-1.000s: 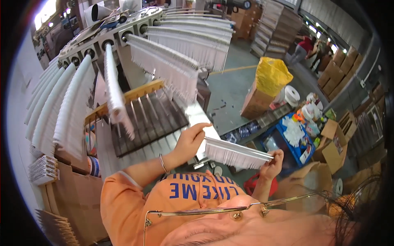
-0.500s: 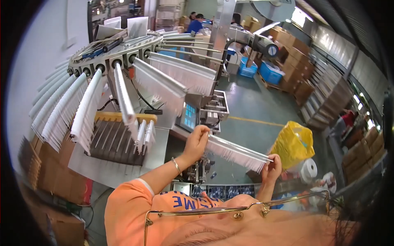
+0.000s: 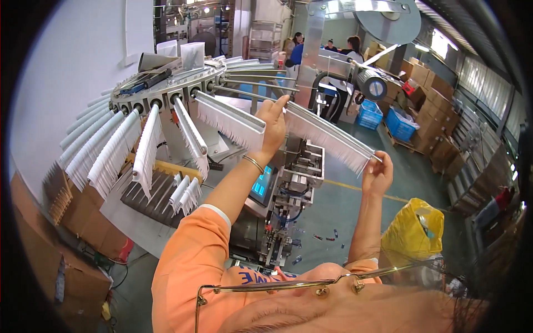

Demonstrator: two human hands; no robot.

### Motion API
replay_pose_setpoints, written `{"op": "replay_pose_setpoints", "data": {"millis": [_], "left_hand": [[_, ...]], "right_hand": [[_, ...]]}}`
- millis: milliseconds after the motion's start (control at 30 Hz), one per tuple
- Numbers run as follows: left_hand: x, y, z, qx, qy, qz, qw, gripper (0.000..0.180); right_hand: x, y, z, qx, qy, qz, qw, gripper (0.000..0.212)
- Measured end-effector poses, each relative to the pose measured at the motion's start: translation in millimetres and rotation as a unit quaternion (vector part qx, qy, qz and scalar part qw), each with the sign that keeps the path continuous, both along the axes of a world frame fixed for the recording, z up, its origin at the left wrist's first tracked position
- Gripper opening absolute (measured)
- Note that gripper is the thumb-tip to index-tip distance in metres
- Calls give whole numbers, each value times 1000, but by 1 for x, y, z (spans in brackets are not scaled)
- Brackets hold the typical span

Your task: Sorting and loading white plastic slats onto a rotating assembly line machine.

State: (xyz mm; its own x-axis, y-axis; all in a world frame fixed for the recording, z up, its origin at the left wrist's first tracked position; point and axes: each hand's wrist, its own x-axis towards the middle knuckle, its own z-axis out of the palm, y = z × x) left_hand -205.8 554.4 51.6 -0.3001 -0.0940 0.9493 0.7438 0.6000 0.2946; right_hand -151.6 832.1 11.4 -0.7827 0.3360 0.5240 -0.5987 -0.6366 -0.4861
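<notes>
A metal rod hung with a dense row of thin white pieces slants between my hands. My left hand closes on its upper end, near a bare spoke of a round rotary rack. My right hand pinches the lower end between thumb and fingers. The white pieces hang below the rod; what exactly they are I cannot make out. Left of my left hand, a similar loaded row hangs from the rack, and several more fan out around it.
Below the rack, a slotted tray holds a few short white bundles. A lit touch panel stands beside my left forearm. Machine parts run down the middle. A yellow bag, blue crates and stacked cartons are at right. People are farther back.
Both hands have moved up and forward with the loaded rod, bringing its left end close to the rack's spokes. The view has shifted too, showing more of the far floor.
</notes>
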Motion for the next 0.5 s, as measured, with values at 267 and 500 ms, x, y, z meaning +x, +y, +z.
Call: {"op": "replay_pose_setpoints", "data": {"millis": [267, 500], "left_hand": [[71, 9, -62, -118, 0, 24, 993, 42], [159, -40, -100, -203, -140, -107, 963, 29]], "right_hand": [[-34, -89, 53, 148, 34, 114, 982, 16], [-61, -158, 48, 192, -8, 19, 981, 25]]}}
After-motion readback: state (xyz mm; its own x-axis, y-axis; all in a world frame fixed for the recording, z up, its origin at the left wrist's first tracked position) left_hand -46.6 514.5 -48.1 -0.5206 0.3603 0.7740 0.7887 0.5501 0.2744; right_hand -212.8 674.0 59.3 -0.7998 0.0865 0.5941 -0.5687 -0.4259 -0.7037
